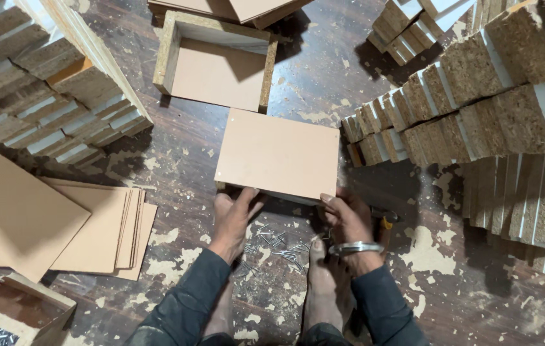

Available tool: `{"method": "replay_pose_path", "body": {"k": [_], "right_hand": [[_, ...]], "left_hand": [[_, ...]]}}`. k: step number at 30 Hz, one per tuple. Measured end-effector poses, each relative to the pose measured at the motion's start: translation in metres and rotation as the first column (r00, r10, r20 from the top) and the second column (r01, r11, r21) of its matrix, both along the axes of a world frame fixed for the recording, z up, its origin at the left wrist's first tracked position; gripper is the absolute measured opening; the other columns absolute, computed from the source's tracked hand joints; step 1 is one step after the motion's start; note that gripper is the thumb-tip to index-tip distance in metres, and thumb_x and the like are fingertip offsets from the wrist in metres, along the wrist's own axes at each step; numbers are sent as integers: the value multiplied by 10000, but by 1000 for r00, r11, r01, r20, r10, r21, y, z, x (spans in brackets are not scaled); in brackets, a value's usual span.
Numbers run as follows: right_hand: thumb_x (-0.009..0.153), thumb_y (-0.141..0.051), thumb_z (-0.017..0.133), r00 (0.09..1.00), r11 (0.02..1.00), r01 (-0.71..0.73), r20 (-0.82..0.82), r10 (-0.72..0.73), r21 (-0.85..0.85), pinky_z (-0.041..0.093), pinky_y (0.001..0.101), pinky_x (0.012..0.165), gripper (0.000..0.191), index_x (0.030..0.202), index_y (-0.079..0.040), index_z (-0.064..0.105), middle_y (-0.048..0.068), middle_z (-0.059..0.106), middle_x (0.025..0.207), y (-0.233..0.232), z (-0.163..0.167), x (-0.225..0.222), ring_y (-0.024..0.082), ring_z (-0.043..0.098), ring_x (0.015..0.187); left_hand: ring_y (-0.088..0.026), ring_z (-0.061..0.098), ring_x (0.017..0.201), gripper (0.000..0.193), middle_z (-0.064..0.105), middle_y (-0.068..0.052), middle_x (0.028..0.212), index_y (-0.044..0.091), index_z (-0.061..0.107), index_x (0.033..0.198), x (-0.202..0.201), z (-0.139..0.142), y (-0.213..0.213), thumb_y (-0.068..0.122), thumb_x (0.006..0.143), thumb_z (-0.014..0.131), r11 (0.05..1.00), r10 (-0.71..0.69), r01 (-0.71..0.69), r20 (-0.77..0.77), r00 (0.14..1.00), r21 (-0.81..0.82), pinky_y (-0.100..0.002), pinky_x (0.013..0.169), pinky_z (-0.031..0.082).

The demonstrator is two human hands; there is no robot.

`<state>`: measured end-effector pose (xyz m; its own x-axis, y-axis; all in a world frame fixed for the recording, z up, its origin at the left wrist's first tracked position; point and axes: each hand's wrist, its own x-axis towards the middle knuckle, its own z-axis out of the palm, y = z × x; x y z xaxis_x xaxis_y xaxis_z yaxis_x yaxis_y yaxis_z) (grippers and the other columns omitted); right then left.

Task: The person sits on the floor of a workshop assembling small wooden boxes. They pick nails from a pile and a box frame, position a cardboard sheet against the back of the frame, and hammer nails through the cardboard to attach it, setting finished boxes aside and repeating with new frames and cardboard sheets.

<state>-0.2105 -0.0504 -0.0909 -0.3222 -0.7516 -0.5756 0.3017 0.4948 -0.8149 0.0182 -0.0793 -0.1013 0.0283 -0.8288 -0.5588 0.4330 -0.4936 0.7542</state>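
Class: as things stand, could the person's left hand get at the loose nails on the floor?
Probably yes. The left hand rests on the near edge of the board, and the nails lie just beside it on the floor between the wrists, with nothing over them.

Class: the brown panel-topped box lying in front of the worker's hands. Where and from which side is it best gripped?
Probably by its near long edge, from the worker's side. The box lies flat with that edge facing both hands, left hand and right hand, already touching it; stacked boards crowd its right end.
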Motion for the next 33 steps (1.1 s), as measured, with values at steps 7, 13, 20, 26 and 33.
{"method": "replay_pose_path", "body": {"k": [7,13,20,26,33], "right_hand": [[908,-152,757,970,962,-241,-1,243,-128,361,202,541,129,860,-42,711,-67,540,687,-12,-6,-20,39,440,591],[866,-180,754,954,959,-257,125,271,-116,296,197,495,336,1160,-18,736,-103,511,677,-8,-4,-9,24,378,548],[873,-228,767,912,933,-360,-215,350,-5,502,182,655,440,1261,-26,728,-3,743,869,-10,5,-12,55,630,719],[830,-257,810,840,923,-386,-414,350,-2,624,261,724,449,1210,-31,732,75,799,953,-7,0,-12,145,759,817],[870,-228,810,528,811,-532,-845,90,-246,609,307,771,586,1383,-52,586,130,730,1156,5,2,3,221,731,926]], "left_hand": [[-330,661,1182,548,522,-278,1181,-17,362,1075,2,-2,0,225,808,775,998,46,-45,-22,999,47,-470,1039,582],[-263,737,889,466,679,-218,958,-74,515,1090,26,-7,-2,133,798,813,993,14,-13,-9,1000,114,-385,831,610],[-148,732,630,403,774,-92,760,43,714,879,53,7,-13,432,794,778,901,-433,363,457,777,236,-288,608,597],[-134,674,659,549,727,-29,749,136,729,871,72,31,-18,680,804,714,711,-650,517,727,222,478,-316,678,536],[-347,602,1169,865,553,-266,1348,-32,470,1496,91,39,-16,425,819,755,620,192,719,949,249,-314,-468,906,572]]}}
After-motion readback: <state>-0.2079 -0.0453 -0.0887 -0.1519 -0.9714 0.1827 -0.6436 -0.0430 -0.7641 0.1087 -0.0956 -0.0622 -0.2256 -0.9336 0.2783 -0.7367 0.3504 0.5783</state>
